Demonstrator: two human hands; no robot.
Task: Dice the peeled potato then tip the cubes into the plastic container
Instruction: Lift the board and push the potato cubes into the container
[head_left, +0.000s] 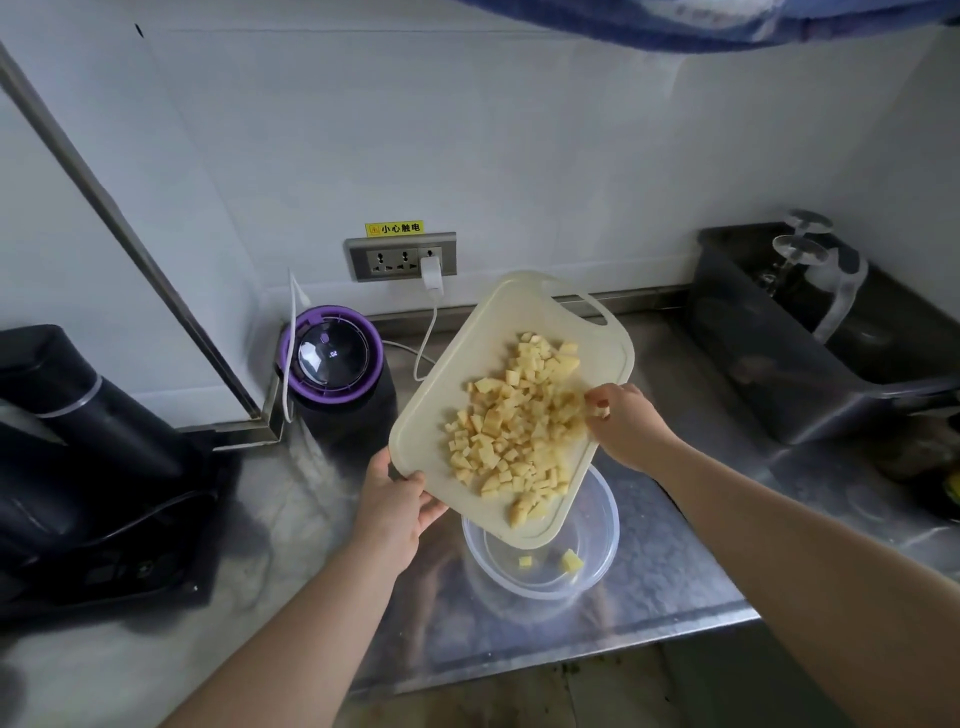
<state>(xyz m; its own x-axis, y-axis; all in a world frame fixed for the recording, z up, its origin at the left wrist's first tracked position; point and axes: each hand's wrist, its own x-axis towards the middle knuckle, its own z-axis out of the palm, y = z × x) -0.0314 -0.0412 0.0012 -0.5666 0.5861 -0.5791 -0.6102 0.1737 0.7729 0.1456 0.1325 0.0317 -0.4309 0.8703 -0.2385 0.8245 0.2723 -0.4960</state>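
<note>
A cream cutting board (462, 374) is held tilted above a clear round plastic container (597, 566) on the steel counter. Many yellow potato cubes (514, 431) lie on the board, heaped toward its lower end. Two cubes (570, 560) rest in the container's bottom. My left hand (397, 506) grips the board's lower left corner. My right hand (626, 426) is at the board's right edge, with its fingertips among the cubes. The board's low edge covers the container's far rim.
A purple-lidded black appliance (332, 358) stands behind the board, its white cable plugged into the wall socket (402, 257). A black machine (88, 452) fills the left side. A dark bin (810, 338) with glassware sits at the right. The counter's front edge (571, 649) runs below the container.
</note>
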